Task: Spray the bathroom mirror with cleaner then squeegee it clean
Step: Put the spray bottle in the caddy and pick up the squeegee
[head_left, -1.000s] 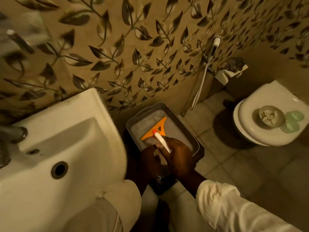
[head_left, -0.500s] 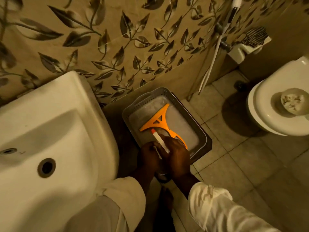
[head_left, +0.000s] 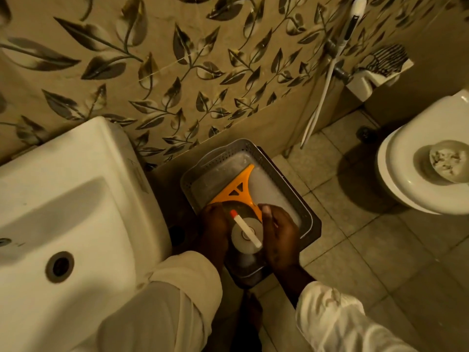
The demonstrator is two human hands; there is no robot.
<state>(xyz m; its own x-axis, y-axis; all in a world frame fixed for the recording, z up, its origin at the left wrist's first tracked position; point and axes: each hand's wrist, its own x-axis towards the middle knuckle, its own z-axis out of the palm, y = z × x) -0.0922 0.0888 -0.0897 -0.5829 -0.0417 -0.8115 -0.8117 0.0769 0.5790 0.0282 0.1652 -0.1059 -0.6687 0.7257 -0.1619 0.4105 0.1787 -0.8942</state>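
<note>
Orange squeegee (head_left: pixel 238 191) flat in grey basket (head_left: pixel 291 184) | white spray bottle (head_left: pixel 246 235), red-tipped nozzle | left hand (head_left: pixel 215 227), right hand (head_left: pixel 279 232): fingers grip it

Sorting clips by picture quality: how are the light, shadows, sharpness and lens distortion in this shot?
In the head view the light is dim and warm yellow throughout; the toilet casts a dark shadow to its left on the floor tiles; the head view's wide-angle lens bows the edges of the sink; the spray bottle and orange squeegee look sharp, with no motion blur.
</note>
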